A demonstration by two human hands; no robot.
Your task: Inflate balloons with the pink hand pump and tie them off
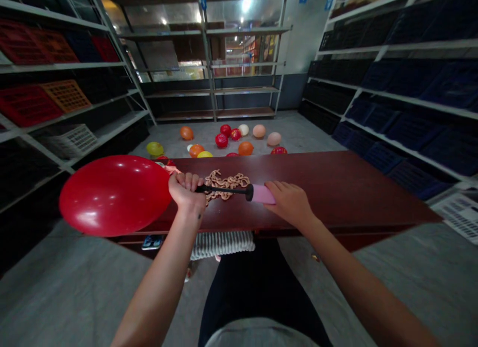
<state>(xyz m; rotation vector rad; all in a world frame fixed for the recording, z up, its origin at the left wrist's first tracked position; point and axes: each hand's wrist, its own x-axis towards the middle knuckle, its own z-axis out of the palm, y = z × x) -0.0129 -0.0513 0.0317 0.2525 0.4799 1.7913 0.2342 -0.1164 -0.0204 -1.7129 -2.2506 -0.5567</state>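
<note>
A large inflated red balloon (115, 195) extends leftward from my left hand (187, 191). The fingers of that hand are closed around the balloon's neck and the black end of a hand balloon pump (262, 193); the exact join is hidden. My right hand (290, 200) is wrapped around the pump's pink barrel. Between the hands, the black rod (228, 189) shows, lying about level above the table. Just beyond the rod, a tangled tan chain-like strand (224, 180) lies on the dark red table (321, 180). Small pinkish and red items (170, 167), partly hidden, lie behind my left hand.
Several balloons, including an orange one (245, 148) and a yellow one (155, 148), lie on the floor beyond the table. Shelves with crates (28, 105) flank both sides. A grey ribbed cloth (223, 244) and a phone-like object (152, 242) sit under the table's near edge.
</note>
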